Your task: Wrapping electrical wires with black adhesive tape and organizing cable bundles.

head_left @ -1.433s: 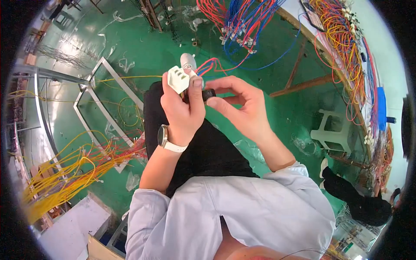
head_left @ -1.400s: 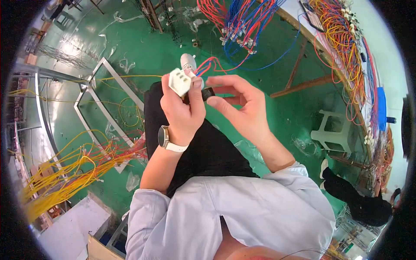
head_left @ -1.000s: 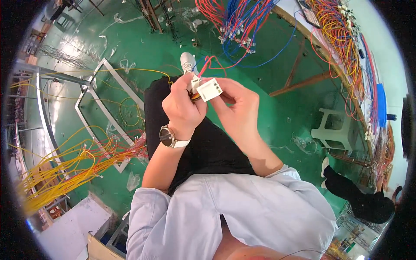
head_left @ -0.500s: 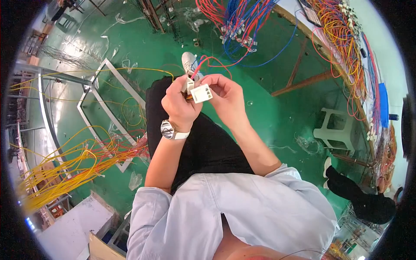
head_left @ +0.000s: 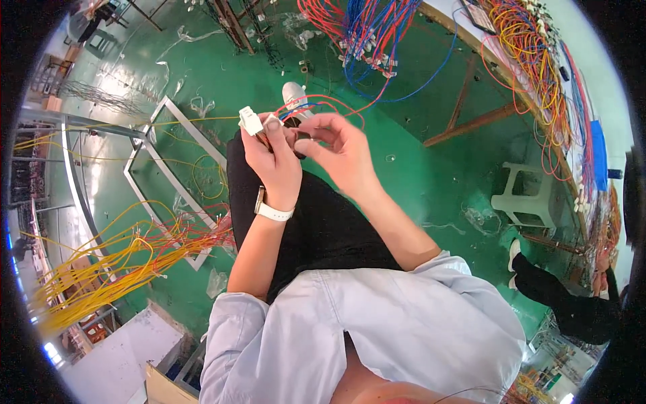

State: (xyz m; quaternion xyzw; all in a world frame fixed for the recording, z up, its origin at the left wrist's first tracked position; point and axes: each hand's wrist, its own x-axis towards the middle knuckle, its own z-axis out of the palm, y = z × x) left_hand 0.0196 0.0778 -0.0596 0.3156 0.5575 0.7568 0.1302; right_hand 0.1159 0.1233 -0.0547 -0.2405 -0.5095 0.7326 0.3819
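Note:
My left hand [head_left: 274, 165] is closed on a white plastic wire connector [head_left: 250, 121], whose block stands out past the fingers on the left. A second white piece shows under the thumb, partly hidden. Dark and orange wires run along the palm below the connector. From the grip, red wires [head_left: 330, 99] arc to the right, with a short blue wire beside them, and a yellow wire [head_left: 195, 121] stretches off to the left. My right hand [head_left: 343, 155] is close beside the left one, its thumb and forefinger curved and apart, with nothing plainly held between them.
Yellow and red wires [head_left: 114, 259] hang in a bundle at left, near a grey metal frame [head_left: 155, 151]. Red and blue wires hang at the top. A wire-laden bench [head_left: 498, 47] runs along the right, near a pale plastic stool [head_left: 525, 195]. Another person's dark-trousered leg [head_left: 545, 289] is at lower right.
My left hand has turned, swinging the white connector left and upward. The right hand has come away from the connector, and its fingers have spread a little.

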